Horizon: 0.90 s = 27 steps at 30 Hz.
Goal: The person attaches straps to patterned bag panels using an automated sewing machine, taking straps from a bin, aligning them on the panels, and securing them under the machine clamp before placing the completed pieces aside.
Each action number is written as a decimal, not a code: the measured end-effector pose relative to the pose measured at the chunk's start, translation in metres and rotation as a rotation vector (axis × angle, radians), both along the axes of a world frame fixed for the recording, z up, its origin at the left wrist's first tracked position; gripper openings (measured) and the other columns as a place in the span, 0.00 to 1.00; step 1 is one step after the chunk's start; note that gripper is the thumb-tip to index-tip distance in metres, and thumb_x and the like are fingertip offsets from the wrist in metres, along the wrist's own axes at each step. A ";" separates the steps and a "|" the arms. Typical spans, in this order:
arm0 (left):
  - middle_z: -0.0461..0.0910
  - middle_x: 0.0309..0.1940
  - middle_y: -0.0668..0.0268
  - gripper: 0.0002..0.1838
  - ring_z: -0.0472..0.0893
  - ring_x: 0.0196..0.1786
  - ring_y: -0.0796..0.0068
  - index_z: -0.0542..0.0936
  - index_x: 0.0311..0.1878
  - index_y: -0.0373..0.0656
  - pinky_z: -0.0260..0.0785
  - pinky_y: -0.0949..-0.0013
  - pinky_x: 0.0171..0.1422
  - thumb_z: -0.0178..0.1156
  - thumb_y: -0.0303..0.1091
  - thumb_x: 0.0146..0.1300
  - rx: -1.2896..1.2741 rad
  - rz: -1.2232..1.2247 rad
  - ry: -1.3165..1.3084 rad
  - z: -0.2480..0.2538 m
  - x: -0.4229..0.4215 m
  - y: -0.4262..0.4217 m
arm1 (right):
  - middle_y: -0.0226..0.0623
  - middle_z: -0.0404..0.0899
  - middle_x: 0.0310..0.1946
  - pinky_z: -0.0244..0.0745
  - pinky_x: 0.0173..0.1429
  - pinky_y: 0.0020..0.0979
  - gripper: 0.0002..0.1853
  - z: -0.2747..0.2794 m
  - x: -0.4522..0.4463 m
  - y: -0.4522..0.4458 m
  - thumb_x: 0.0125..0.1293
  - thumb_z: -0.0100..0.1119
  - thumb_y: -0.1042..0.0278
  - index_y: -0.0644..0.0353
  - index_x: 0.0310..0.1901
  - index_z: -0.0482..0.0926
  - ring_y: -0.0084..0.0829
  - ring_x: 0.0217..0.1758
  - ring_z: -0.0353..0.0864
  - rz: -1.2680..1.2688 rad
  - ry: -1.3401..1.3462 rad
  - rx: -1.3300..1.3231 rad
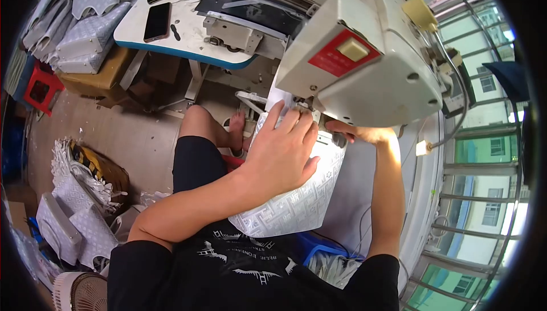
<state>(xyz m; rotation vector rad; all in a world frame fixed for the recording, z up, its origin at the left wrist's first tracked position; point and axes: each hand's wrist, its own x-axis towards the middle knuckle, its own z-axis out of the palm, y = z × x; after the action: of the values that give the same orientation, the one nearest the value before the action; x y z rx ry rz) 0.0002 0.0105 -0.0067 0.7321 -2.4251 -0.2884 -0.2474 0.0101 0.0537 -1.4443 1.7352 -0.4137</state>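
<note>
- A silver patterned bag (299,211) has its top end by the low part of a white machine (376,97). The rest slants down toward a black shirt (239,285).
- The left grip (282,148), a bare hand, lies spread on top of the bag. It looks like it is pressing, and it is not clenched.
- The right grip (364,133) is at the bag's right top corner, close to the machine. Part of it is hidden, so I can't tell if it pinches the bag.
- I think the step now is guiding the bag's edge through the machine, which looks like one for sewing.
- The next move seems to need a slow, even slide, with the edge flat and both grips working together.
- On the left, a phone (158,22) lies on a white bench (128,29).
</note>
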 end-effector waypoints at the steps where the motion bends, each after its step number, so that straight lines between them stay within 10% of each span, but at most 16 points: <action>1: 0.79 0.59 0.56 0.31 0.72 0.66 0.59 0.82 0.58 0.34 0.58 0.46 0.80 0.66 0.52 0.63 0.013 -0.003 -0.005 0.001 0.000 -0.001 | 0.26 0.77 0.19 0.69 0.25 0.31 0.13 0.001 0.002 0.000 0.61 0.81 0.65 0.60 0.41 0.86 0.22 0.18 0.72 -0.038 -0.028 0.001; 6: 0.78 0.61 0.56 0.31 0.72 0.69 0.58 0.82 0.59 0.34 0.56 0.44 0.81 0.65 0.52 0.64 0.075 -0.010 -0.056 0.007 0.004 -0.004 | 0.32 0.85 0.34 0.81 0.45 0.35 0.22 -0.059 -0.075 0.011 0.63 0.80 0.56 0.58 0.53 0.85 0.28 0.37 0.84 0.244 0.235 -0.419; 13: 0.77 0.63 0.55 0.29 0.71 0.70 0.55 0.82 0.60 0.36 0.56 0.43 0.81 0.66 0.51 0.65 0.131 -0.036 -0.096 0.008 0.009 -0.013 | 0.40 0.75 0.71 0.65 0.80 0.49 0.34 -0.189 -0.212 0.055 0.76 0.60 0.40 0.55 0.73 0.73 0.39 0.74 0.72 -0.331 -0.741 -0.486; 18: 0.77 0.63 0.54 0.29 0.72 0.70 0.52 0.81 0.61 0.36 0.59 0.45 0.79 0.66 0.49 0.65 0.147 -0.083 -0.083 0.010 0.015 -0.027 | 0.40 0.72 0.75 0.61 0.83 0.50 0.35 -0.132 -0.153 0.015 0.80 0.54 0.40 0.54 0.78 0.68 0.41 0.78 0.70 -0.140 -1.087 -0.519; 20: 0.78 0.63 0.54 0.29 0.73 0.69 0.52 0.81 0.61 0.36 0.60 0.46 0.79 0.66 0.49 0.65 0.144 -0.119 -0.085 0.011 0.017 -0.037 | 0.45 0.70 0.76 0.66 0.81 0.45 0.34 -0.066 -0.066 -0.002 0.78 0.59 0.57 0.60 0.80 0.62 0.41 0.78 0.70 -0.115 -0.729 -0.565; 27: 0.80 0.61 0.52 0.32 0.77 0.66 0.52 0.78 0.64 0.33 0.65 0.51 0.77 0.68 0.47 0.65 0.213 -0.258 -0.035 0.014 0.019 -0.045 | 0.40 0.63 0.77 0.61 0.80 0.46 0.35 -0.100 -0.114 -0.013 0.78 0.59 0.46 0.56 0.78 0.65 0.38 0.77 0.65 -0.167 -0.765 -0.437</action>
<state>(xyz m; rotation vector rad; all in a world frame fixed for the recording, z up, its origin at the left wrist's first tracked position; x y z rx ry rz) 0.0195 -0.0345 0.0076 0.5142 -2.5489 -0.6486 -0.3613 -0.0028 -0.0461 -1.1833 1.1676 -1.3091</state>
